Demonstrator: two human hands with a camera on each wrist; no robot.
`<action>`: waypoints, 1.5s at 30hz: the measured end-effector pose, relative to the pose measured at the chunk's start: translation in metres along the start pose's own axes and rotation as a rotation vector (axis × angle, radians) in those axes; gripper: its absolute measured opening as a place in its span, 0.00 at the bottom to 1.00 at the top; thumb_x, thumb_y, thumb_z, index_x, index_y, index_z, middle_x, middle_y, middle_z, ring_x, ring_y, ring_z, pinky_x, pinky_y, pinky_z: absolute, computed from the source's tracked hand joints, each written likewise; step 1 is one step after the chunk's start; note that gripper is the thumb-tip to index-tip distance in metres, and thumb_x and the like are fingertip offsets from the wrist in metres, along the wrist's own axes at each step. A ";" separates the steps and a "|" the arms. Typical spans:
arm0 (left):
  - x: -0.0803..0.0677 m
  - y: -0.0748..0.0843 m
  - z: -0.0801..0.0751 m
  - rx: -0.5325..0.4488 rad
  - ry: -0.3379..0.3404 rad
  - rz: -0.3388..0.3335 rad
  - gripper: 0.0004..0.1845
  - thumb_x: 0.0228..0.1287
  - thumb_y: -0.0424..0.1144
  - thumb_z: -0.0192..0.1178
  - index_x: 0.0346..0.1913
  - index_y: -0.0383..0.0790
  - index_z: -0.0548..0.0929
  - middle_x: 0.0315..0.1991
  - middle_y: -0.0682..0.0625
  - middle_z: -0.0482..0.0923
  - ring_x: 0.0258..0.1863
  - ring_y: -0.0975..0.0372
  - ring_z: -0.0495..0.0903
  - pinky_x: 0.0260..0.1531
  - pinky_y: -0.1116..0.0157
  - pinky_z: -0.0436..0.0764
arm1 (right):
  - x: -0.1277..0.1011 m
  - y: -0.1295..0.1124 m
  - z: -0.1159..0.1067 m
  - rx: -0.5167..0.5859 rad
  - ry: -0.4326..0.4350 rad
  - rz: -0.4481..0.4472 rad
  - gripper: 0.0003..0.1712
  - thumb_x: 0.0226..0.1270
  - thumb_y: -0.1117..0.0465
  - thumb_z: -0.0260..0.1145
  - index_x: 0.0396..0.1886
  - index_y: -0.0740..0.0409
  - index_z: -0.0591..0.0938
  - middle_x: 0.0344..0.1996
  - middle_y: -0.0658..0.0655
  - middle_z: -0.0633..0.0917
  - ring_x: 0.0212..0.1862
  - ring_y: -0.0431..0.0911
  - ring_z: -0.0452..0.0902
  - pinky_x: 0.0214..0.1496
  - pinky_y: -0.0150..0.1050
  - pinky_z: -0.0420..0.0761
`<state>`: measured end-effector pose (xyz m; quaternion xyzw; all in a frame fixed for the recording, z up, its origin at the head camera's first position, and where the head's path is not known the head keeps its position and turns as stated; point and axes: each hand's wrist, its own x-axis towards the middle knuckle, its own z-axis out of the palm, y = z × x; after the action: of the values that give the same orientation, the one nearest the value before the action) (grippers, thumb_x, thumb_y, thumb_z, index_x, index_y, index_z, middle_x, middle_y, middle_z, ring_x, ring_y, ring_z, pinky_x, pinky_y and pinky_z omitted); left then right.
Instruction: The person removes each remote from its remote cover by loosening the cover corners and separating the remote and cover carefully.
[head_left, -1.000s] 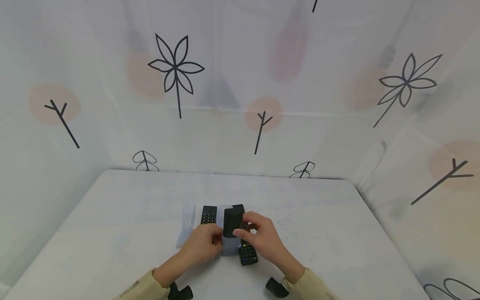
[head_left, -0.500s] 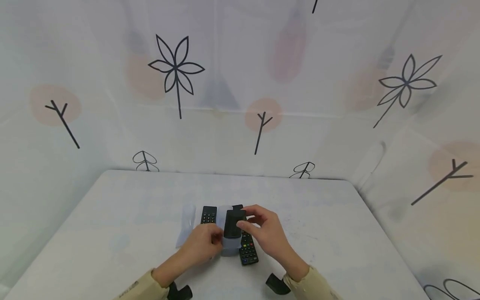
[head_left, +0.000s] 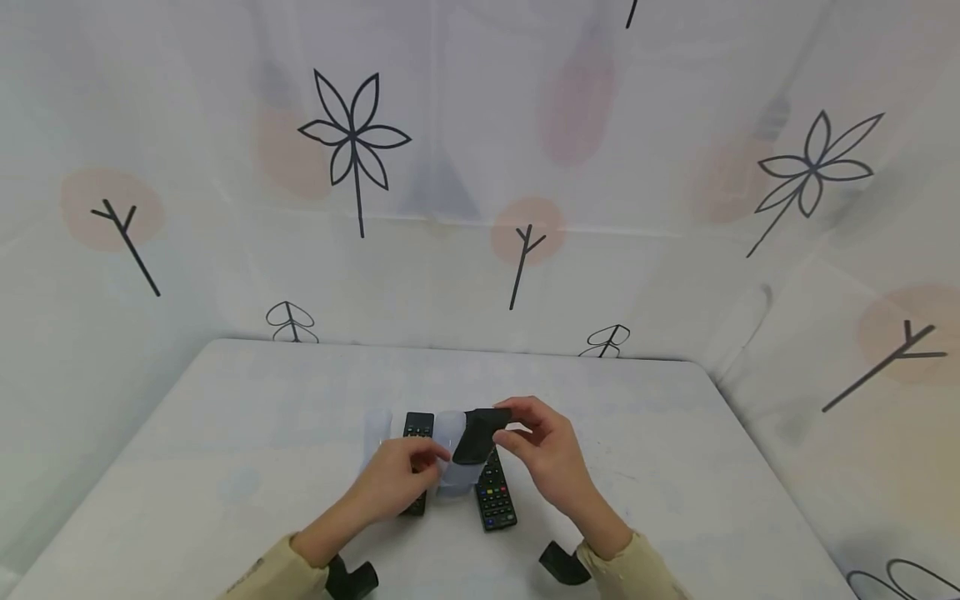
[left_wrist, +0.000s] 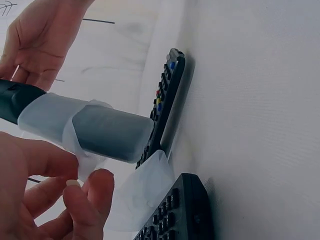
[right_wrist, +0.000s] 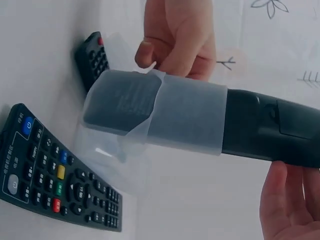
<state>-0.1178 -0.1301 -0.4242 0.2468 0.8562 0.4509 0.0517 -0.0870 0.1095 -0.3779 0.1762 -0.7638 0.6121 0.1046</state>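
A black remote control point(right_wrist: 272, 127), held tilted above the table, is partly inside a frosted plastic sleeve point(right_wrist: 187, 112). Its bare end, with the battery cover facing the right wrist camera, is pinched by my right hand point(head_left: 551, 454). My left hand point(head_left: 397, 475) is at the sleeve's other side, fingers curled; in the left wrist view a loose sleeve flap point(left_wrist: 82, 160) runs between its fingertips. Under the held remote, more frosted plastic point(left_wrist: 150, 185) lies between two other remotes. One, with coloured buttons point(head_left: 495, 496), lies to the right; another black remote point(head_left: 418, 423) lies partly behind my left hand.
A flat translucent sleeve point(head_left: 377, 429) lies on the white table point(head_left: 637, 467) left of the remotes. A black wrist mount shows at each cuff, left point(head_left: 352, 579) and right point(head_left: 564, 563). A patterned cloth wall point(head_left: 435, 275) stands behind the table.
The sleeved remote has swung from nearly upright to a slant, its top moving right with my right hand. My left hand has shifted slightly up, uncovering more of the left remote.
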 end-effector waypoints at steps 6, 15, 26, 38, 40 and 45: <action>0.002 -0.001 -0.002 -0.099 -0.007 -0.044 0.10 0.71 0.39 0.60 0.48 0.37 0.83 0.27 0.55 0.79 0.26 0.58 0.80 0.26 0.66 0.77 | 0.000 0.000 -0.008 0.047 -0.053 -0.060 0.17 0.63 0.72 0.69 0.51 0.62 0.79 0.45 0.57 0.84 0.48 0.46 0.82 0.49 0.39 0.83; 0.005 -0.001 0.000 -0.149 -0.028 -0.094 0.14 0.74 0.46 0.57 0.49 0.38 0.82 0.32 0.54 0.81 0.30 0.61 0.79 0.29 0.65 0.78 | -0.002 -0.002 -0.011 0.137 -0.112 -0.133 0.17 0.64 0.76 0.65 0.52 0.66 0.77 0.45 0.54 0.84 0.49 0.46 0.82 0.52 0.42 0.82; 0.006 0.000 -0.003 -0.206 0.012 -0.070 0.09 0.70 0.34 0.60 0.48 0.34 0.83 0.34 0.52 0.83 0.28 0.60 0.79 0.26 0.67 0.78 | -0.005 0.002 -0.013 0.176 -0.091 -0.103 0.17 0.66 0.74 0.65 0.53 0.67 0.77 0.48 0.56 0.84 0.52 0.48 0.81 0.52 0.41 0.82; 0.008 0.007 -0.008 -0.235 0.197 -0.123 0.08 0.65 0.30 0.63 0.47 0.34 0.83 0.32 0.52 0.80 0.30 0.61 0.80 0.30 0.68 0.78 | -0.005 0.011 -0.017 0.224 0.004 -0.027 0.18 0.67 0.72 0.65 0.55 0.68 0.75 0.52 0.62 0.85 0.57 0.50 0.80 0.58 0.41 0.78; 0.008 0.007 -0.008 -0.244 0.223 -0.126 0.08 0.65 0.29 0.64 0.46 0.34 0.84 0.32 0.52 0.81 0.30 0.61 0.80 0.28 0.67 0.78 | -0.005 0.012 -0.018 0.224 0.010 -0.019 0.18 0.68 0.71 0.64 0.56 0.69 0.75 0.53 0.63 0.84 0.58 0.51 0.80 0.59 0.41 0.77; 0.007 0.010 -0.009 -0.278 0.270 -0.147 0.09 0.64 0.30 0.65 0.46 0.37 0.84 0.32 0.52 0.81 0.31 0.61 0.80 0.25 0.67 0.76 | -0.007 0.016 -0.021 0.213 0.026 -0.005 0.18 0.70 0.70 0.63 0.58 0.67 0.76 0.56 0.65 0.82 0.60 0.50 0.78 0.60 0.38 0.76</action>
<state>-0.1235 -0.1291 -0.4102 0.1115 0.8006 0.5887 0.0027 -0.0883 0.1343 -0.3899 0.1800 -0.6925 0.6918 0.0968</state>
